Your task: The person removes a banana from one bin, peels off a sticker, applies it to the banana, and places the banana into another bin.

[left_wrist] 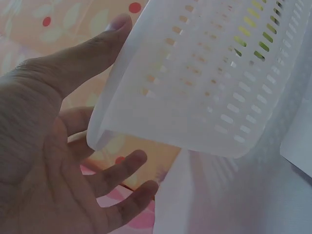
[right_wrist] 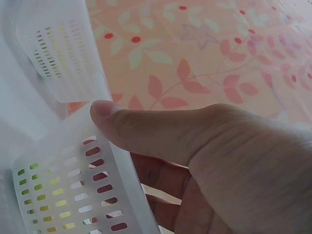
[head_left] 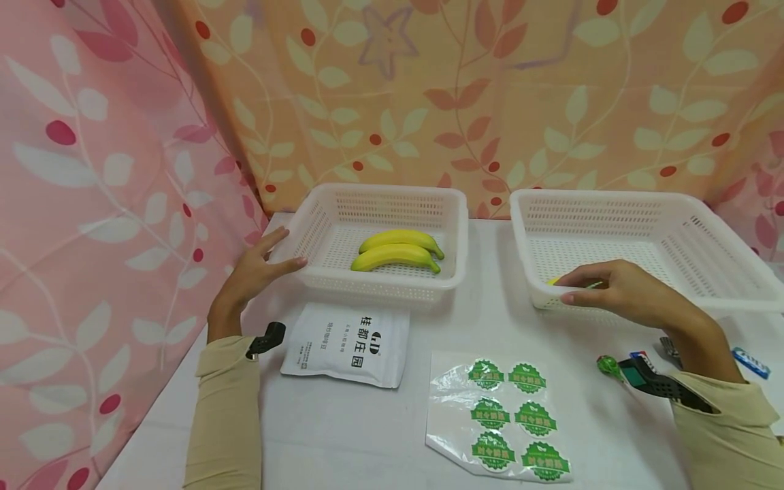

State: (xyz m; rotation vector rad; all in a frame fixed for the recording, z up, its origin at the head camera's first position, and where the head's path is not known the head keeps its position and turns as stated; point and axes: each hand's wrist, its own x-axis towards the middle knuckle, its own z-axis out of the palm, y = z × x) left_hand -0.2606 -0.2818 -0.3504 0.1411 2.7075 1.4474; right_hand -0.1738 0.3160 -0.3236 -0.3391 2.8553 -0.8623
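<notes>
Two yellow bananas (head_left: 398, 257) lie in the left white slotted basket (head_left: 380, 289). My left hand (head_left: 288, 248) is at that basket's front-left corner with straight fingers, and its thumb (left_wrist: 92, 53) lies along the basket's wall (left_wrist: 195, 83). My right hand (head_left: 565, 288) reaches over the front-left corner of the right white basket (head_left: 643, 204). Its thumb (right_wrist: 146, 131) sits outside the wall (right_wrist: 73, 185) and its fingers extend inside. A yellow-green fruit (head_left: 554, 280) peeks out under them. Whether the fingers touch it is hidden.
A white printed pouch (head_left: 348, 345) lies in front of the left basket. A clear sheet of green round stickers (head_left: 502, 415) lies at the table's front centre. A green lollipop (head_left: 608, 365) and a blue wrapped item (head_left: 750, 362) lie by my right forearm. Leaf-patterned curtains close off the back and left.
</notes>
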